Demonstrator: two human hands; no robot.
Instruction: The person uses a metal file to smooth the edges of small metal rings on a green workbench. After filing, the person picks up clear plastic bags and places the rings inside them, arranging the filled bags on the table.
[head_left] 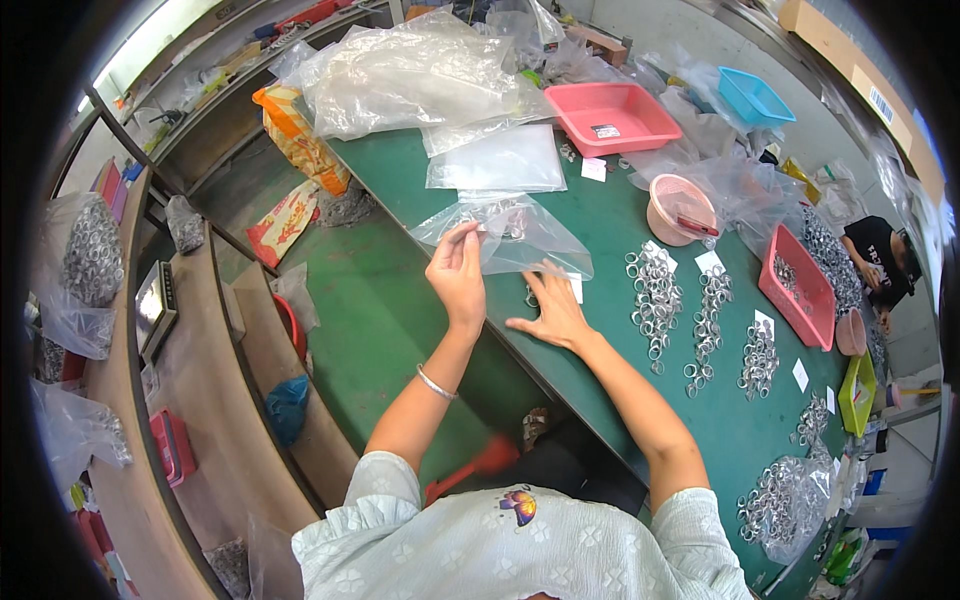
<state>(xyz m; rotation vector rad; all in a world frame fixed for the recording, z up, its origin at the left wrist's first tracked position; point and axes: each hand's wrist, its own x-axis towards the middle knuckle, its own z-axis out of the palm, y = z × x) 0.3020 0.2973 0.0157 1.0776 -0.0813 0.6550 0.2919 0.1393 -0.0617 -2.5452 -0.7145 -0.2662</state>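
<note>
A clear plastic bag (pixel 550 240) lies at the left edge of the green table, with several small metal rings (pixel 515 222) showing in or under it. My left hand (pixel 457 280) pinches the bag's near left edge between thumb and fingers. My right hand (pixel 555 315) rests palm down on the table just below the bag, its fingers spread and holding nothing. Beside its fingertips are a few metal rings and a white slip (pixel 576 288), both partly hidden. Beyond the bag lies a stack of flat clear bags (pixel 500 160).
Rows of metal rings (pixel 655 305) with white slips run along the table to my right. A pink tray (pixel 615 105), a round pink basket (pixel 680 200) and a red basket (pixel 797 310) stand farther off. Another person (pixel 880 260) is at far right. Shelving (pixel 210 400) stands left.
</note>
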